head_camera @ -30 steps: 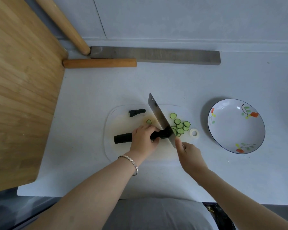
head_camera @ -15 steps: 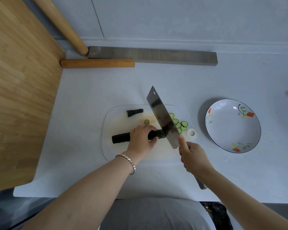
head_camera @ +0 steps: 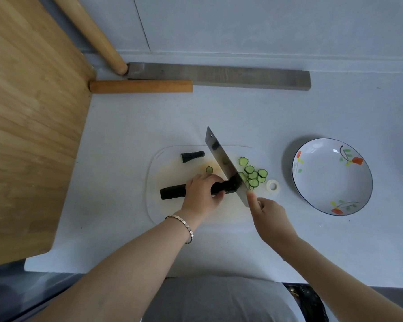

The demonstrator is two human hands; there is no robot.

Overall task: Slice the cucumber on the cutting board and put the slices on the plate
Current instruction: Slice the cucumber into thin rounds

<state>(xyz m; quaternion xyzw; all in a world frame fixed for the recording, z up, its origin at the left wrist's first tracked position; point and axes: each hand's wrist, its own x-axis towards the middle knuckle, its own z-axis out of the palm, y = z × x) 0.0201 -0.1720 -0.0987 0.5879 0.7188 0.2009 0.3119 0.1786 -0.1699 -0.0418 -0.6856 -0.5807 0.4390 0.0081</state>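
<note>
Cucumber: lying on the cutting board, long axis running left to right. Left hand: you are gripping its middle, fingers curled over it. Right hand: you are clamping the cleaver near the board's front edge, blade crossing the cucumber's right end. Slices: piling on the board's right part. Plate: waiting right of the board.

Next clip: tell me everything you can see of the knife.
The knife is a cleaver with a broad rectangular blade of shiny grey metal and a small hole near its far corner. It leans over the cutting board, running from far left to near right. Its edge is down at the right end of the cucumber, and cut slices lie just to its right. The right hand grips its handle, which is hidden.
</note>
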